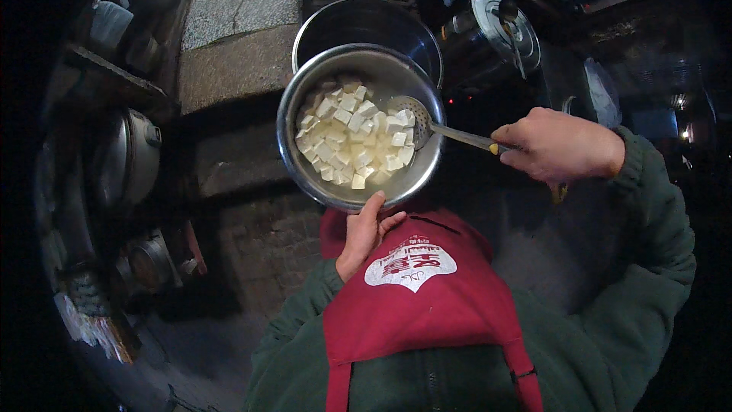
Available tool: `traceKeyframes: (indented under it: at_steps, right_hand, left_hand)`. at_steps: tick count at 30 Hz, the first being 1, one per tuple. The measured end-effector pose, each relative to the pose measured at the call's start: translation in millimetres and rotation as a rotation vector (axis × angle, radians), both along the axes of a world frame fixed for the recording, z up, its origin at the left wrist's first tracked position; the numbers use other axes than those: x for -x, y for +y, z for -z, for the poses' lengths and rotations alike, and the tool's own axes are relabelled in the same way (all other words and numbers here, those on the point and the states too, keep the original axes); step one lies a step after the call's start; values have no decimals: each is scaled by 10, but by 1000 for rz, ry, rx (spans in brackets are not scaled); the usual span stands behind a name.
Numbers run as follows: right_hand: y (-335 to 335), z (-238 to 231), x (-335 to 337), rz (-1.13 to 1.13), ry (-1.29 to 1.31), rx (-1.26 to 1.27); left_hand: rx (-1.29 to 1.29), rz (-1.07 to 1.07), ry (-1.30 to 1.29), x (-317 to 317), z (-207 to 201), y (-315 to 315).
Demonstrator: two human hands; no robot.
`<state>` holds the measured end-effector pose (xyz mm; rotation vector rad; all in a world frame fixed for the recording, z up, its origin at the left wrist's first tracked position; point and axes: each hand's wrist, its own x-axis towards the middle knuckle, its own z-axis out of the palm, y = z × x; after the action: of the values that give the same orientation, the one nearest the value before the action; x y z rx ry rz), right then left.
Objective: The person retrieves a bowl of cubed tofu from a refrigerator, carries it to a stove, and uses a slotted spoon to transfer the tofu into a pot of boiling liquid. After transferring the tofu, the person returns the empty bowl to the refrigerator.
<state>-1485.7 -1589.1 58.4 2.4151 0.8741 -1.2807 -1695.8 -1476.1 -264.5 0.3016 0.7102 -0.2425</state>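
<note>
White tofu cubes (352,137) fill a round steel bowl (305,88), held at its near rim by the left hand (362,233). Right hand (557,145) is closed around the handle of a perforated metal skimmer (412,118) resting among them. Behind stands a larger empty steel basin (366,23).

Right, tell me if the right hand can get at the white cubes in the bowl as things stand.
Probably yes. The right hand holds a slotted ladle whose head already rests among the white cubes. The metal bowl, steadied at its near rim by the left hand, is open on top, with nothing covering it.
</note>
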Motion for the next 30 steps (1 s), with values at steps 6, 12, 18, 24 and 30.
traceKeyframes:
  at_steps: [6,12,18,24,30]
  right_hand:
    - [-204,71,-412,412,339,51]
    - [-413,188,-440,410,421,-61]
    - [-564,230,-446,412,513,-36]
    - [-995,614,-515,619,671,-187]
    - [-1345,988,-379,880,795,-408]
  left_hand:
    - [-36,6,-25,-9,-71,16]
    - [-83,24,12,-24,-139,37]
    - [-144,54,27,1,-157,59]
    - [-184,75,78,48,-193,94]
    - [-198,60,102,39,-226,77]
